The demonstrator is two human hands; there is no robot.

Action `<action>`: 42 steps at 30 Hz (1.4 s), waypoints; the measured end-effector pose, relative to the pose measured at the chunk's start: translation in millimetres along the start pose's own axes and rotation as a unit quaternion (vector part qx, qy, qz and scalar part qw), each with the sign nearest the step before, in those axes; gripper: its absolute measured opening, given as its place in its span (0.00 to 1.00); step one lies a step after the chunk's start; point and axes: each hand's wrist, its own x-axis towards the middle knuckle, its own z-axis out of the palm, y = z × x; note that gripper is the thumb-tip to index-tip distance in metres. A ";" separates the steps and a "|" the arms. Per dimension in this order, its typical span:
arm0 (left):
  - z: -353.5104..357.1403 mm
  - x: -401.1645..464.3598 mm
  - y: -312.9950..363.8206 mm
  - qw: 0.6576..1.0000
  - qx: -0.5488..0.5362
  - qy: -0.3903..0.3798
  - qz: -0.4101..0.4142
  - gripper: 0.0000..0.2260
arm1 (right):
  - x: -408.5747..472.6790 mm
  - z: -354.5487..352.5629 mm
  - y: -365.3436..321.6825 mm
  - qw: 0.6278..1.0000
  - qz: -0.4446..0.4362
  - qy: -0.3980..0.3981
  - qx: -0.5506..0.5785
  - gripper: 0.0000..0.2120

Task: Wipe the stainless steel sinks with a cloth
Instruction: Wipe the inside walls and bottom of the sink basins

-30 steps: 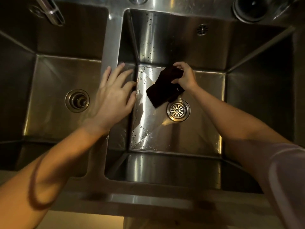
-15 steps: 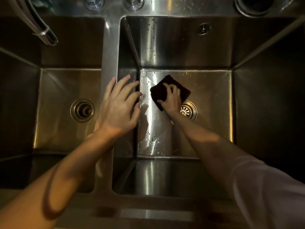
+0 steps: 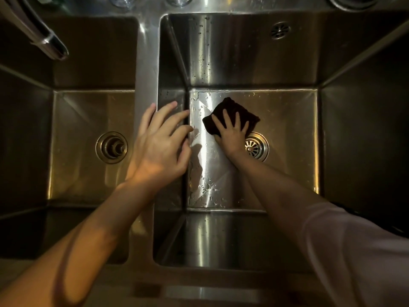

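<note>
I am pressing the cloth (image 3: 230, 117) flat against the floor of the right sink (image 3: 287, 134) with my right hand (image 3: 231, 135), fingers spread straight across the dark fabric instead of pinching a dangling corner as they were a second ago. The cloth is now lying just up and left of the drain (image 3: 254, 147), touching the steel, and my wrist is covering the drain's left edge. That shift from carrying to pressing is telling me the wiping of this basin floor is properly under way.

My left hand (image 3: 161, 142) is resting, fingers relaxed and apart, on the divider (image 3: 147, 69) well left of the drain, its fingertips reaching over the edge above the basin; it is holding nothing and has barely moved, so I judge it is only bracing me.

Water beads and a wet sheen are still showing on the floor to the left of the drain and below it, and droplets are clinging to the back wall above it. So most of this basin is still waiting for the cloth, and the left sink (image 3: 88, 140), far left of the drain, is looking untouched, though the dim light is making that hard to confirm.
</note>
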 end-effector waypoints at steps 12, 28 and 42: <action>5.3 -0.3 -7.2 1.000 0.022 -0.010 0.004 0.13 | 34.0 -35.5 16.5 0.975 -0.015 0.088 0.204 0.31; 2.9 -0.6 -4.6 1.000 0.015 -0.012 -0.007 0.13 | 32.6 -18.6 19.1 0.980 -0.087 0.041 0.174 0.25; 4.9 -1.2 -6.9 1.000 0.007 0.010 0.001 0.12 | 31.0 -2.2 53.9 0.987 -0.145 -0.043 0.052 0.37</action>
